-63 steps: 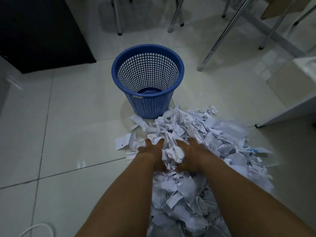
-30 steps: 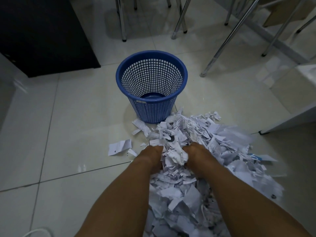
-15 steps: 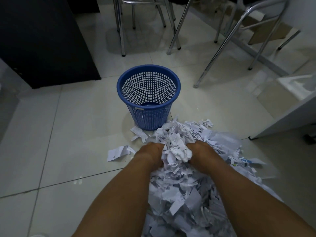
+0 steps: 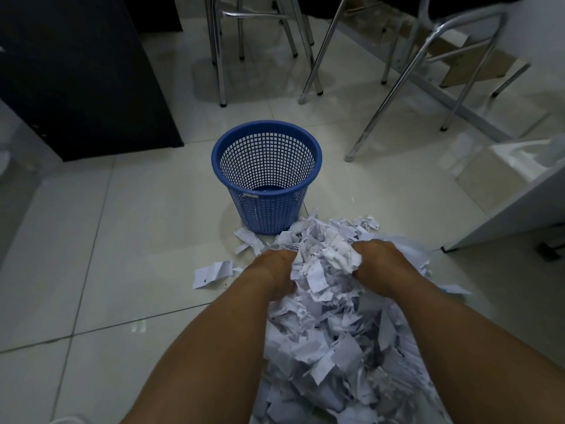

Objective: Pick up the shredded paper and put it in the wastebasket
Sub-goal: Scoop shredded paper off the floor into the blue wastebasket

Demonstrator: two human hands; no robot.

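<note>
White shredded paper [image 4: 330,347] lies in a deep heap on the tiled floor [image 4: 91,270], nearest the camera and running forward between two bare forearms. At the heap's far end the left hand [image 4: 275,270] and the right hand [image 4: 379,264] press in from either side on a bunched clump of scraps [image 4: 324,258]. Both hands are cupped around that clump, and their fingers are buried in the paper, so how far they curl cannot be told. Left of the left hand a larger loose slip [image 4: 212,273] lies flat on the tiles, apart from the heap. A few more scraps [image 4: 249,238] lie just beyond the hands, near the foot of the blue mesh wastebasket [image 4: 266,179], which stands upright just behind the heap with no paper visible inside. Farther back stand chrome chair legs [image 4: 308,56], and a dark cabinet [image 4: 82,71] fills the far left.
</note>
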